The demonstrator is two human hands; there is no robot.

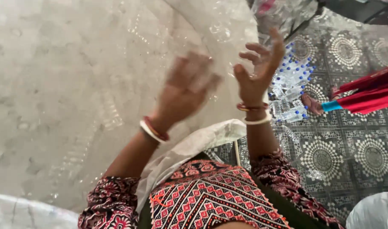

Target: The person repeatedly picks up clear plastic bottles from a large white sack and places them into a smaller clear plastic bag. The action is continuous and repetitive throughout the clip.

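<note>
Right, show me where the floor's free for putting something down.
Bare tiled floor lies between the bottles, the red cloth and the white sack. The big clear bag crowds the left, by both hands.

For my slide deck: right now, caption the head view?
Both hands, left hand and right hand, raised open against a large clear plastic sack of bottles.

The floor (351,140) is tiled in grey and white, each tile carrying a round medallion pattern set in a square border. A loose pile of clear plastic bottles with blue caps (292,85) lies on it to the right. Just beside them rests another person's foot (311,104) below red cloth with a turquoise hem (368,95). A white sack (374,212) sits in the lower right corner. Soft, even daylight falls over the tiles, without hard shadows.
</note>
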